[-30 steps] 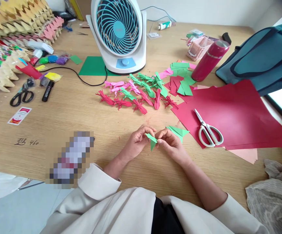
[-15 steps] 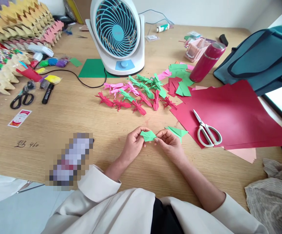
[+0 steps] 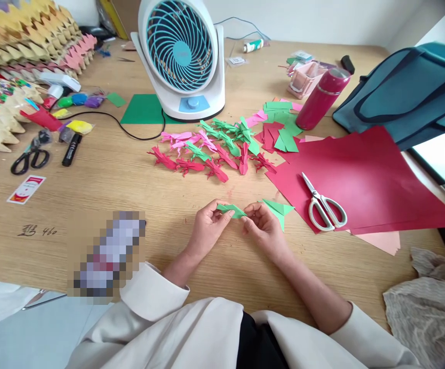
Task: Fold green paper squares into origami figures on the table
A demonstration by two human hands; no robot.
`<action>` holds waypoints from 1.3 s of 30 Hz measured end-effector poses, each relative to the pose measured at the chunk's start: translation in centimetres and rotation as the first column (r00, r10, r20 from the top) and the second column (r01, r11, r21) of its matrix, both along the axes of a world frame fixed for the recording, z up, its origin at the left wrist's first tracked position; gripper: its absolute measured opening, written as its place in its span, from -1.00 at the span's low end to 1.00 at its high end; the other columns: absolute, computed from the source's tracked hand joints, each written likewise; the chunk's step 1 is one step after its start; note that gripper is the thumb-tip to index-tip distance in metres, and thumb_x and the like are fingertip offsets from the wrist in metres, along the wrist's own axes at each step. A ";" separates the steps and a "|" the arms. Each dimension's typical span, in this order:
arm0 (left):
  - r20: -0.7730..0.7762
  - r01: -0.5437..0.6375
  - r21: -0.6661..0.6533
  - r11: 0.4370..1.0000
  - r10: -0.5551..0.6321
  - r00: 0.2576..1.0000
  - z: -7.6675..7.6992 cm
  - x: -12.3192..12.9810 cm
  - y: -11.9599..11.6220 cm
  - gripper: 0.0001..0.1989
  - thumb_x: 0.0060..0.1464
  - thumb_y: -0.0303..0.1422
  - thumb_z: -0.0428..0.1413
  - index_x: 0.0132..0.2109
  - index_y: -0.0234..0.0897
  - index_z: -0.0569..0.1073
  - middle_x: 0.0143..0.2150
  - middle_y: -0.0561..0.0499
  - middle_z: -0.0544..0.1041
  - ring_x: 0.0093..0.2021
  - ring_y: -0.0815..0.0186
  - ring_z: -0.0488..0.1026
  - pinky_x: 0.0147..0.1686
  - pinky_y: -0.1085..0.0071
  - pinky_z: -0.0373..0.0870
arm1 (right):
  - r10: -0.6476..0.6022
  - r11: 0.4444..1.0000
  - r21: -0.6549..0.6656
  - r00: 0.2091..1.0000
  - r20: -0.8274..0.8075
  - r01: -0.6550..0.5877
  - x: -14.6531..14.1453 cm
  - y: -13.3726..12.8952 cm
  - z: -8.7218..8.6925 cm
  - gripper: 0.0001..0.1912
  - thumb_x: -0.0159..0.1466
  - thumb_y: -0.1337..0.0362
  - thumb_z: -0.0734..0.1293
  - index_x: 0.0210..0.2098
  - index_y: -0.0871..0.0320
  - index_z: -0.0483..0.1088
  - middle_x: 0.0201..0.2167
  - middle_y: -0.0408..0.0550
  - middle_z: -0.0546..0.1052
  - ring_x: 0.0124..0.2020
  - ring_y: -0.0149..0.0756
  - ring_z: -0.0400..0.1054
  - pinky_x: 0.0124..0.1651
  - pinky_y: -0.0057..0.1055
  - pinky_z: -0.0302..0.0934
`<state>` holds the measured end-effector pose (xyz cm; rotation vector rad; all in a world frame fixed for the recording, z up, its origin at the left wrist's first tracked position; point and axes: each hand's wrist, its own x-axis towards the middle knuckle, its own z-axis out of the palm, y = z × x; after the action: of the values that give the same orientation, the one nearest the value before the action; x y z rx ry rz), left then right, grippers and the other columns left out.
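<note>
One small folded piece of green paper (image 3: 233, 209) was held just above the wooden table (image 3: 122, 179), between two bare hands. The left hand (image 3: 207, 223) pinched its left end, thumb pressed along the near edge, while the right hand (image 3: 264, 226) had its fingertips closed on the right end. A second folded green paper (image 3: 279, 208) lay flat just beyond the right hand. Near it, white-handled scissors (image 3: 325, 209) rested on large red sheets (image 3: 384, 174), blades pointing away from the person.

Farther back stood a loose cluster of small red, pink and green origami figures (image 3: 210, 155), in front of a white-and-blue fan (image 3: 181, 56). A red vacuum flask (image 3: 322, 100) stood upright beside a blue-green bag (image 3: 399, 97). Well to the left lay black-handled scissors (image 3: 30, 160) and a black marker (image 3: 72, 150).
</note>
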<state>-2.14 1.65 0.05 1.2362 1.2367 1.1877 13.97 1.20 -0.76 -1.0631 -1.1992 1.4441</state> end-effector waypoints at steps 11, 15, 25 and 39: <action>0.133 0.071 -0.038 0.997 -0.065 0.989 0.2 -0.1 0.3 -0.79 0.02 -0.31 0.25 -0.21 -0.27 0.42 -0.30 0.07 0.51 -0.29 0.40 0.45 -0.23 0.49 0.40 | 0.077 0.997 -0.044 0.965 0.251 -0.069 0.2 -0.3 1.0 -0.62 0.30 -0.04 0.32 -0.46 0.12 0.33 -0.61 -0.19 0.41 -0.64 -0.42 0.27 -0.54 -0.45 0.13; 0.083 0.129 -0.076 0.989 -0.123 0.989 -0.1 0.2 0.0 -0.81 0.10 -0.27 0.20 -0.34 -0.31 0.43 -0.42 0.10 0.43 -0.39 0.42 0.37 -0.32 0.51 0.34 | 0.045 0.998 -0.045 0.977 0.207 -0.037 0.0 -0.3 0.7 -0.64 0.30 -0.02 0.31 -0.45 0.12 0.33 -0.58 -0.17 0.42 -0.63 -0.42 0.26 -0.53 -0.45 0.12; -0.046 0.022 -0.102 0.995 -0.027 0.999 -0.2 -0.6 0.7 -0.77 0.16 -0.23 0.12 -0.36 -0.25 0.31 -0.52 0.16 0.38 -0.59 0.48 0.23 -0.56 0.54 0.17 | 0.054 0.955 0.220 0.847 0.529 -0.198 -0.2 -0.6 0.7 -0.85 0.32 0.30 0.25 -0.39 0.12 0.38 -0.52 -0.16 0.44 -0.51 -0.39 0.26 -0.43 -0.44 0.09; -0.741 -0.043 0.133 0.990 0.128 0.659 -0.4 -1.4 3.2 -0.82 0.11 -0.56 0.05 -0.16 -0.24 0.37 -0.39 0.02 0.52 -0.34 0.25 0.51 -0.26 0.37 0.41 | 0.044 0.891 0.373 0.867 0.496 -0.259 0.3 -1.5 -0.1 -0.83 0.30 0.45 0.22 -0.28 0.10 0.42 -0.35 -0.08 0.48 -0.33 -0.32 0.38 -0.27 -0.41 0.23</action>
<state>-3.58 4.87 -0.37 1.8710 1.8656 0.8034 14.24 -0.26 -0.88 -1.0517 -1.8989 0.9723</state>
